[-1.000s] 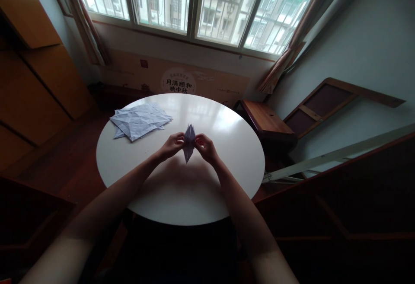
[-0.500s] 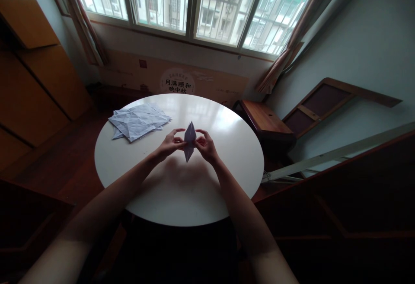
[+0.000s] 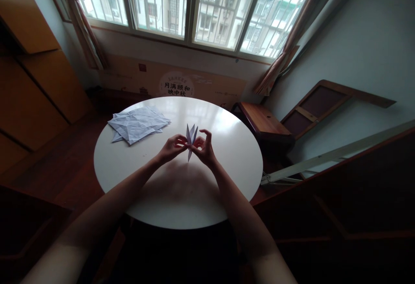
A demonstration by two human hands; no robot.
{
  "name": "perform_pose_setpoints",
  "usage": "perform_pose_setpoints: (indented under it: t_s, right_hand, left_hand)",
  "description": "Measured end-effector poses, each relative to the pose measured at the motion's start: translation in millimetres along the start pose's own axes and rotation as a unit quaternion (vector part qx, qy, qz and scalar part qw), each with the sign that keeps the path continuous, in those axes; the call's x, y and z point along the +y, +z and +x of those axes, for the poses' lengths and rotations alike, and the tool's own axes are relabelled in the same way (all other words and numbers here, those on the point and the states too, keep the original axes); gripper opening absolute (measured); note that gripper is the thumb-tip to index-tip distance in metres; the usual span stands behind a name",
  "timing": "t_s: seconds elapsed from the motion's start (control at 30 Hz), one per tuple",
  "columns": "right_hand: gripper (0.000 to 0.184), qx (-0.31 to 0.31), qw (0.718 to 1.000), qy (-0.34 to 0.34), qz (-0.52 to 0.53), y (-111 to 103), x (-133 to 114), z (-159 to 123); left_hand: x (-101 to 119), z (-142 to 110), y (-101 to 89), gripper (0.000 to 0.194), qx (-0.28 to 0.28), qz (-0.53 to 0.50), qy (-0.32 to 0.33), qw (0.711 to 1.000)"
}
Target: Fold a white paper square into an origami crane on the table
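A small piece of folded origami paper (image 3: 191, 135), bluish-grey, is held above the middle of the white table. Several pointed flaps stand up from it, fanned apart, and one point hangs downward. On its left side my left hand (image 3: 173, 148) pinches the paper near its middle, fingers curled. From the right, my right hand (image 3: 205, 148) grips the same middle part between thumb and fingers, with one finger raised and bent away. The fingertips hide the centre of the paper.
On the far left of the round white table (image 3: 181, 206) lies a stack of creased paper sheets (image 3: 139, 124). A wooden stool or side table (image 3: 264, 122) stands beyond its right edge. A barred window (image 3: 188, 7) is at the back.
The paper's upper flaps, a broad diamond half a second ago, now show as separate fanned points. My right hand has shifted slightly inward and one finger has lifted.
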State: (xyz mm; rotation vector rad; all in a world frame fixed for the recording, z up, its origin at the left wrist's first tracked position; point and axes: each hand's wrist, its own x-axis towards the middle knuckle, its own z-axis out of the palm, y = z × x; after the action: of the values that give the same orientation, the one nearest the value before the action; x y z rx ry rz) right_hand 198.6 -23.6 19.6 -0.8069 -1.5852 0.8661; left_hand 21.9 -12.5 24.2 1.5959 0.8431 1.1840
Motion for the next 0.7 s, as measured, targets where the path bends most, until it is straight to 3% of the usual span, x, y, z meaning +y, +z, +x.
perform_pose_setpoints:
  t_s: [0.2,0.47,0.7]
  right_hand:
    - [0.035,-0.038,0.998,-0.008,-0.052,-1,-2,-1]
    - [0.016,-0.048,0.993,-0.025,-0.108,-4,-1,0]
    - [0.019,-0.054,0.990,-0.011,-0.129,-5,4,-1]
  left_hand:
    - [10,-2,2.0,0.047,-0.019,-0.068,-0.044,0.997]
    - [5,-1,-4.5,0.055,0.035,-0.109,-0.126,0.985]
    - [2,0,-2.9,0.073,0.101,-0.171,-0.167,0.966]
